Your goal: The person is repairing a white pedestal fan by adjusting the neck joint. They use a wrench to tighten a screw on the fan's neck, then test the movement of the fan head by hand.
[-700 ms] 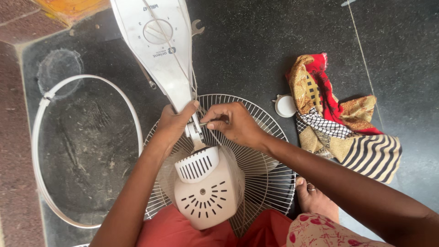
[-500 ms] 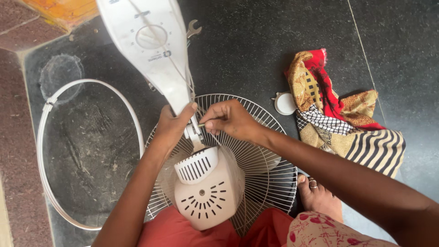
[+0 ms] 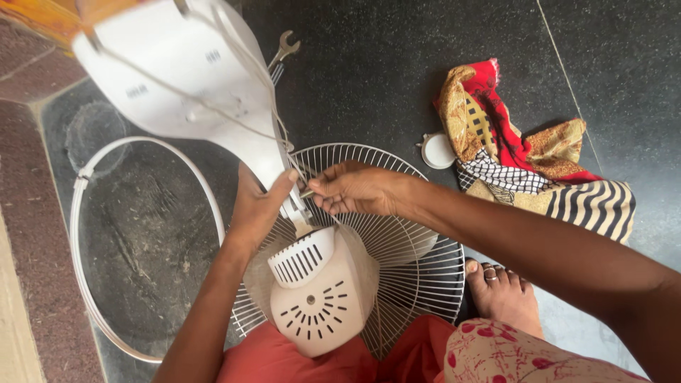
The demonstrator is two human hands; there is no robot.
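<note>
While the dark stone floor fills most of the view, the biggest thing on it is a white table fan lying on its back: its broad white base points to the far left, and its cream motor housing sits near the person's lap. Under the housing lies the round wire guard, flat on the floor. To the left of it a white plastic ring rests apart from the guard. A heap of patterned cloth, red, gold and striped, lies to the far right, with a small white round cap just beside it. A spanner shows at the far edge, partly behind the base.

The left hand is wrapped around the fan's neck, fingers closed on it just above the housing. The right hand comes in from the right, fingertips pinched on a small thin part at the neck; what it is cannot be made out. A bare foot rests near the guard's right rim.
</note>
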